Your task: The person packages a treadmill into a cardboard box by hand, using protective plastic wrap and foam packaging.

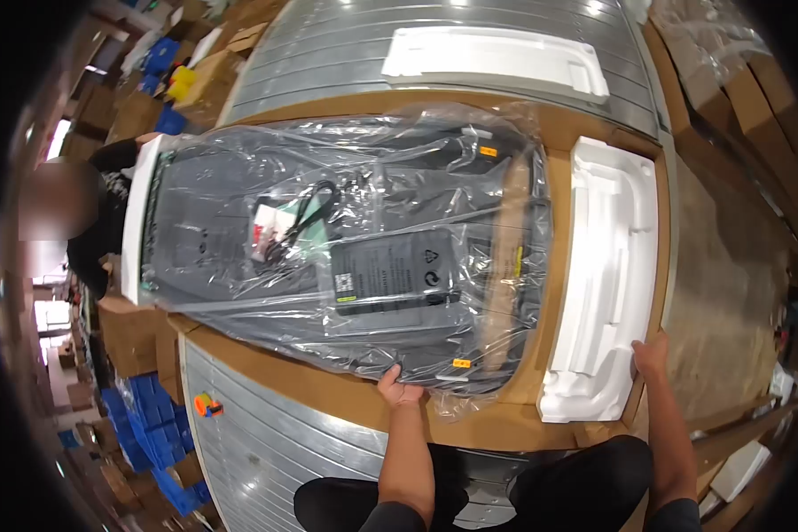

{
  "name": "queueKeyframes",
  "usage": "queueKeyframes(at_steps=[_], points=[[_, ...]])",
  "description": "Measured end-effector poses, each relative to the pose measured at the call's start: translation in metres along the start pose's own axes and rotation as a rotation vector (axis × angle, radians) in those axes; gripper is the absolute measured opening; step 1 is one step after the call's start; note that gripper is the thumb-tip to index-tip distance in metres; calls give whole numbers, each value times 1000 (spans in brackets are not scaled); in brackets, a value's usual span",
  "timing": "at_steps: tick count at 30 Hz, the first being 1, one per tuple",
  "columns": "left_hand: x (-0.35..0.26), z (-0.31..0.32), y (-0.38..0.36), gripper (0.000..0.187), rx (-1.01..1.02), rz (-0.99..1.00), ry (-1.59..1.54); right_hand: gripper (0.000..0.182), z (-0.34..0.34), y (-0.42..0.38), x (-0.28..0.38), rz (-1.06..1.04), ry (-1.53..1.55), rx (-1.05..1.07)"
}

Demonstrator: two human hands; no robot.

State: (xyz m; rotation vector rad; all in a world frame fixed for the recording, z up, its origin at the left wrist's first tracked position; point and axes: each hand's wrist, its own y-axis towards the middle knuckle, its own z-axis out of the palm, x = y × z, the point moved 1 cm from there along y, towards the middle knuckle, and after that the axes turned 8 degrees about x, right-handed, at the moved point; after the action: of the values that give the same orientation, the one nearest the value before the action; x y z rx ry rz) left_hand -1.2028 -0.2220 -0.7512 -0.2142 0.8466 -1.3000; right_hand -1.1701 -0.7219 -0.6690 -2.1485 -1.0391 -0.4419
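A long, flat grey appliance (pixel 239 199) wrapped in clear plastic lies in an open cardboard box (pixel 284 357); its exact kind is hard to tell. Under the wrap are a black cord (pixel 315 208) and a dark printed packet (pixel 390 270). My left hand (pixel 401 390) grips the appliance's near edge through the plastic, fingers curled at its side. At the box's right end, my right hand (pixel 651 353) closes over the cardboard wall, its thumb against a white foam end piece (pixel 594 284). That foam stands inside the box, apart from the appliance.
Across the table, another person (pixel 106 208) holds a white foam piece (pixel 142 222) at the appliance's left end. Another foam piece (pixel 496 58) lies on the slatted metal table (pixel 328 49). An orange tape roll (pixel 207 405) sits at lower left. Flattened cartons (pixel 745 97) stand at right.
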Motion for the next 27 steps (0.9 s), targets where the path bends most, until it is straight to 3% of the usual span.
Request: queueKeyframes(at_steps=[4,9,10,13,14,17,19,20,21,23,24,26,27], points=[[-3,24,-16,54,150,-108,-56,46,8,10,-23,-29,-11,-68],[-4,70,-51,47,43,-22,-54,58,3,-5,-1,-61,57,-34],[-9,79,-61,46,24,-13,-49,68,-5,-7,5,9,136,84],[-22,93,-75,42,-7,-1,-43,78,-17,7,7,-296,-163,-96],[-26,108,-89,42,-39,10,-41,84,-31,15,29,-435,-306,88],[-41,140,-125,38,-108,-9,-41,81,-1,7,118,-227,440,566],[-53,154,-145,37,-106,-40,-79,75,22,-21,176,-26,618,700],[-57,160,-153,34,-70,-48,-104,68,40,-25,198,104,846,928],[-61,167,-161,33,-25,-69,-111,60,45,-32,214,66,1295,929],[-59,178,-181,31,50,-106,-142,52,33,-32,235,-107,1432,393],[-53,183,-190,31,22,-136,-162,44,22,-12,218,-228,1499,653],[-34,183,-206,33,43,-227,-219,39,-29,-28,233,-302,1396,715],[-20,178,-200,34,114,-260,-249,45,-32,15,201,-387,1386,775]])
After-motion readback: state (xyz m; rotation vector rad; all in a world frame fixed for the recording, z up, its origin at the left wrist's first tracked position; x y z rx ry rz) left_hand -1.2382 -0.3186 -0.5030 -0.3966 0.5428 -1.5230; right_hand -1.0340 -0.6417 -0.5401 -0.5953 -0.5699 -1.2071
